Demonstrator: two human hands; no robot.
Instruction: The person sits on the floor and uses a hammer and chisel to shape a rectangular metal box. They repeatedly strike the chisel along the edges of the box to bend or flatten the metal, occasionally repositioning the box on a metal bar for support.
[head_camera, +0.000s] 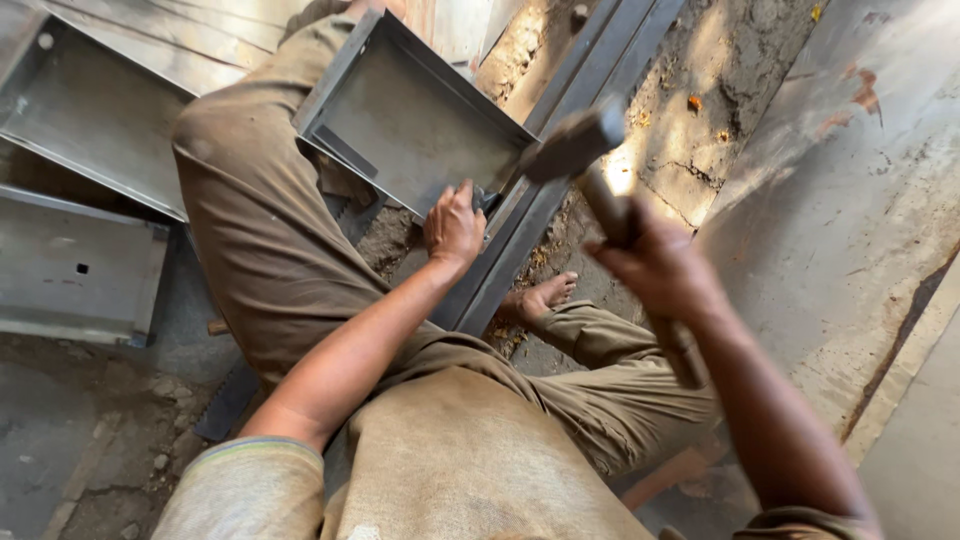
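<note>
Nearest, the right hand has its fingers wrapped tight round the handle of a hammer, gripped about midway along; the blurred head is raised above a long steel channel lying on the dirt floor. The hammer looks head-heavy and rigid, best held on the handle as it is. Farther on, the left hand presses its curled fingers on the near corner of a sheet-metal tray, probably stiff, sharp-edged and fairly light, which rests against the channel's edge.
</note>
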